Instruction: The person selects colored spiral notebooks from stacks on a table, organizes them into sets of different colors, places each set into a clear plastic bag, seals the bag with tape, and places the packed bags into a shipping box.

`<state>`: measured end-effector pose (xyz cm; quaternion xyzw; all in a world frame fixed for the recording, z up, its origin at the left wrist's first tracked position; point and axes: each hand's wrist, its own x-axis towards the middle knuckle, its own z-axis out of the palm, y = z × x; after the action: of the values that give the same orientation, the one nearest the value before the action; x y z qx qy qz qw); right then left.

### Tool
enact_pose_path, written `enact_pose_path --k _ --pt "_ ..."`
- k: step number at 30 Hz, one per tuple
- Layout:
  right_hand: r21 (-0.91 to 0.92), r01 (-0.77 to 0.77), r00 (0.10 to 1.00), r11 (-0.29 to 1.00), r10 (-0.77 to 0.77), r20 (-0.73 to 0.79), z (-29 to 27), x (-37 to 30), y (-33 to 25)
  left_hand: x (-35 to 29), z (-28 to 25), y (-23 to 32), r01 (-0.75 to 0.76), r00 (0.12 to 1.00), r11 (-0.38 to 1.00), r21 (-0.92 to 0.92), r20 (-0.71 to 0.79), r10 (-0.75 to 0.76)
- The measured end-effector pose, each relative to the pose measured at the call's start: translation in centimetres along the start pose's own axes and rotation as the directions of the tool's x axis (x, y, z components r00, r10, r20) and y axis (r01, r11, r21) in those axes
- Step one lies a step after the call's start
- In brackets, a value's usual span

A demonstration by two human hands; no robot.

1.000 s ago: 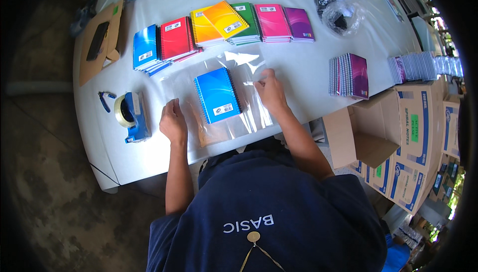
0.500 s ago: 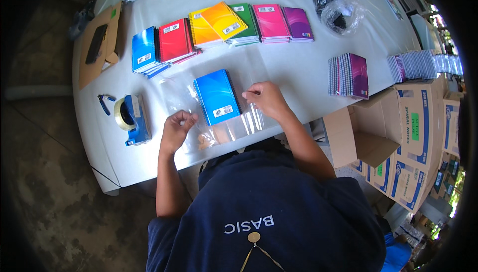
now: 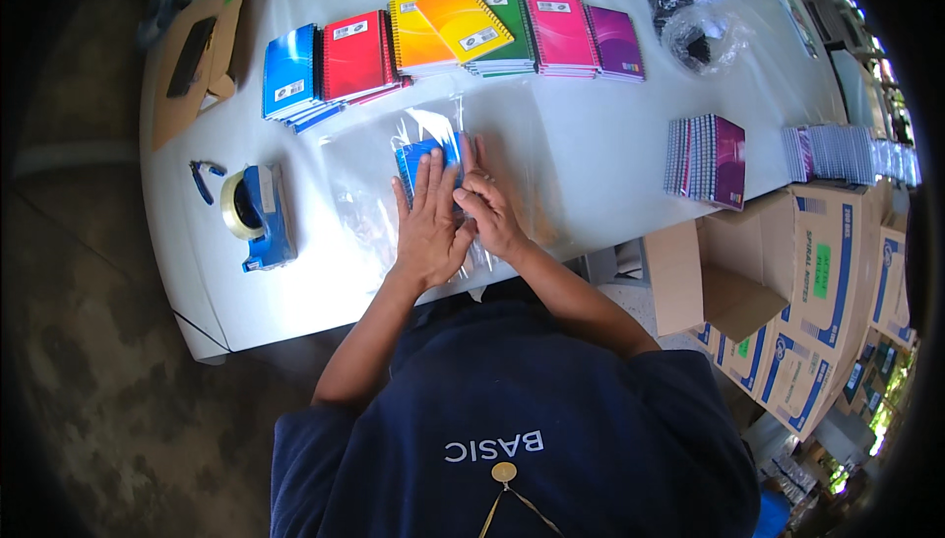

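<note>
A blue spiral notebook [image 3: 421,154] lies on the table in front of me, partly hidden by my hands. Clear plastic film [image 3: 359,184] spreads beneath it, and a shiny fold of film rises over its far end. My left hand [image 3: 428,228] rests flat on the covered notebook, fingers stretched out and pointing away from me. At the notebook's right edge is my right hand [image 3: 492,218], its thumb reaching toward the left hand. Its fingers are apart, some bent and some stretched along the edge. I see nothing gripped in either hand.
Stacked notebooks [image 3: 359,56] in several colours line the far side. A blue tape dispenser [image 3: 268,213] and a blue-handled cutter [image 3: 205,182] sit left. Purple notebooks [image 3: 726,159] stand right, near an open carton [image 3: 679,277]. Cardboard [image 3: 228,56] holds a dark phone-like object [image 3: 192,58].
Both hands have come together over the notebook from its two sides. The film now folds over the notebook, and my left hand has gone from curled to flat. The whole view has shifted slightly.
</note>
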<state>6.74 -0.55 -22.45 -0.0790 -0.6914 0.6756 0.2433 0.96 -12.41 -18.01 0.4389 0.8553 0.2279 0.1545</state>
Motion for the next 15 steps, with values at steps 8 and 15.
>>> enact_pose_path --k 8,15 --pt "-0.604 0.129 0.983 0.786 -0.02 0.184 -0.4 0.4 -1.2 1.4 -2.3 -2.1 0.144 0.985 0.786 -0.601 0.167 -0.053" --pt "-0.705 0.2 0.962 0.681 0.001 0.274 -0.4 0.8 -1.7 8.7 -3.8 -7.0 0.252 0.925 0.968 -0.02 -0.289 -0.246"
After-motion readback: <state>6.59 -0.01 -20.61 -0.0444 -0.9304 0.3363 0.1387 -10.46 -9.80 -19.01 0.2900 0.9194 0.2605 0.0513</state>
